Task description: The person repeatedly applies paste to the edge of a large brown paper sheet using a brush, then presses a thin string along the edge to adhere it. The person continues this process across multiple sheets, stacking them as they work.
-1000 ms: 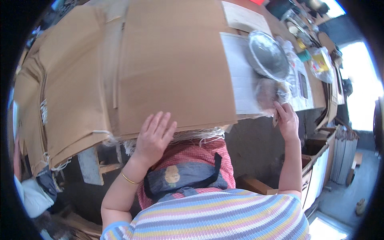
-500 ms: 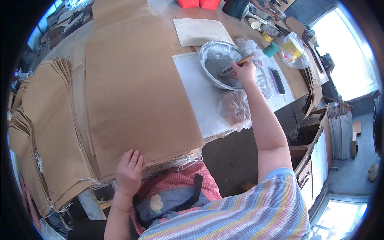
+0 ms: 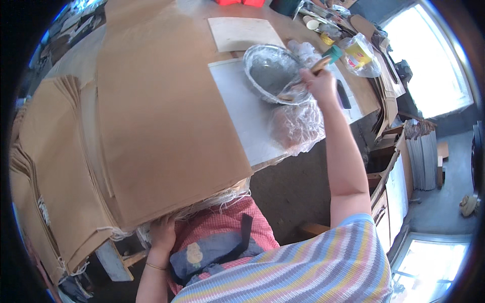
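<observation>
The right hand (image 3: 319, 83) has its fingers closed around a light, stiff wooden-handled brush (image 3: 308, 70), best gripped mid-handle, dipping into the foil-lined bowl (image 3: 270, 73), while the left hand (image 3: 162, 233), fingers hidden, steadies the cardboard stack (image 3: 161, 121) at the tabletop edge.

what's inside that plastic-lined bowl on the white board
The right hand holds a wooden-handled brush dipped into the plastic-lined bowl. The bowl's grey bottom looks bare; glare on the plastic hides whether any glue or liquid is there.
</observation>
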